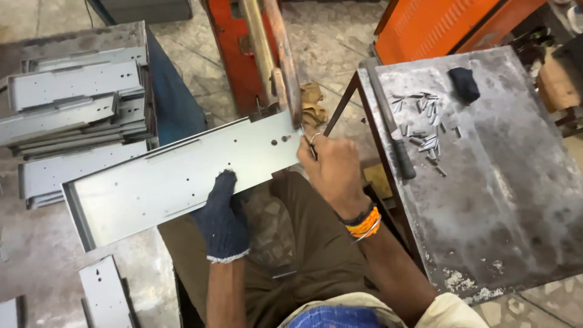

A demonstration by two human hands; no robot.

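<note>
A long grey sheet-metal panel (176, 173) with small holes lies across my lap, tilted up to the right. My left hand (221, 218), in a dark blue knit glove, presses flat on its near edge. My bare right hand (331, 167) sits at the panel's right end, fingers pinched on a small metal piece, right under the tip of a rusty machine arm (285, 61). An orange band is on that wrist.
A stack of similar grey panels (73, 109) rests at the left. A metal table (486, 164) at right carries several small metal pins (425, 121), a dark cloth (464, 82) and a black-handled tool (395, 140). Orange machinery stands behind.
</note>
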